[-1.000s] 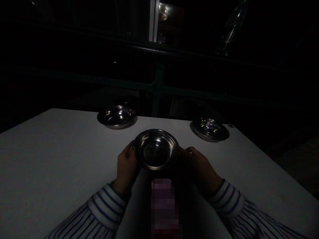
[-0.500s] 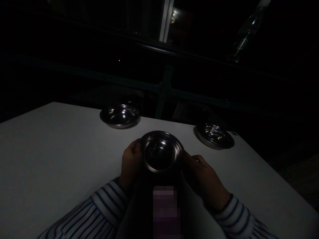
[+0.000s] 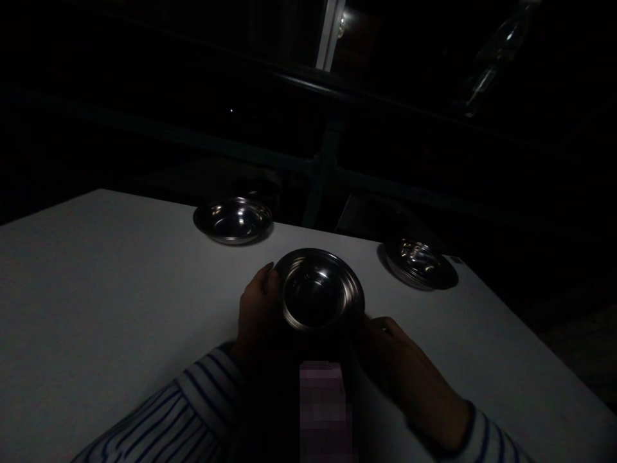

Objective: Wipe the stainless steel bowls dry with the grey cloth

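A shiny steel bowl (image 3: 319, 289) is in front of me over a white table (image 3: 110, 289); the dim light hides whether it rests on the table. My left hand (image 3: 258, 312) curls round its left rim with the thumb on the edge. My right hand (image 3: 400, 360) sits at the bowl's lower right edge, fingers bent toward the rim; the dim light hides whether they grip it. Both wrists wear white sleeves with blue stripes.
A second steel bowl (image 3: 234, 220) stands at the table's far edge on the left, and a third steel dish (image 3: 418, 262) at the far right. Beyond the table lies a dark rail and deep shadow. The table's right edge slants close to my right arm.
The bowl between my hands has tilted so its inside faces me more, and it sits slightly farther right in view. My right hand has slid lower and to the right along the rim.
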### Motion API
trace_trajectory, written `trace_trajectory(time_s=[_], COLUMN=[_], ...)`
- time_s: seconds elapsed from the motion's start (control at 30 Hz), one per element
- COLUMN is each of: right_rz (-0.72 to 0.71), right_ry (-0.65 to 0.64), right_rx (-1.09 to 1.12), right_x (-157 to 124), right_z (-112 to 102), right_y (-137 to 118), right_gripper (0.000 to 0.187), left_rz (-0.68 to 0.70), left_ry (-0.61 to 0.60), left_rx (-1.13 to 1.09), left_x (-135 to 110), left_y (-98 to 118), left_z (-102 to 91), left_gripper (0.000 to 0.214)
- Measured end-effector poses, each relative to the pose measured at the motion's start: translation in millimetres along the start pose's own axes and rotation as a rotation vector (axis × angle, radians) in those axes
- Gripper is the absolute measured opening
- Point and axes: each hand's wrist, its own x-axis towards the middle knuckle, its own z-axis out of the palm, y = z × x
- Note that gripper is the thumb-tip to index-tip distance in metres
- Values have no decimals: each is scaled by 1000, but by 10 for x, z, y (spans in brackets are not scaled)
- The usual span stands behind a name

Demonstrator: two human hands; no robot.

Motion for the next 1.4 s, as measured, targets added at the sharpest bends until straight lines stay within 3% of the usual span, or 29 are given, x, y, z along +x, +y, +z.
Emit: trace_trajectory(time_s=[0.17,0.33,0.47,0.63,0.8,1.07,1.27,1.4], right_rz=[55,70,34,82,158,231,141,128], right_ry=[-34,-2,1,-78,-94,-269,-257,-301], right_rx=[36,-15,-53,10,15,-32,-102,-136], right_x=[-69,112,238,123,290,330,647,602], right_z=[-22,-49,-98,-177,-183,-362,-392,-416], right_y=[-5,201,310,134,161,248,293,322], right_gripper=[61,57,53,52,28,26,24,22], left_rz=[82,120,124,155,143,144,133,134], left_ry=[-108,-223,-166,-159,-120,-209,-197,-199], left_rx=[15,40,82,90,100,8,14,-10], left_x=[-3,-7,-40,-63,-13,-65,-39,-96], left_y=[19,84,110,69,-29,1,-9,47], left_z=[-29,-40,-25,-15,-28,-22,-26,-12], left_gripper=[35,32,32,34,35,34,33,32])
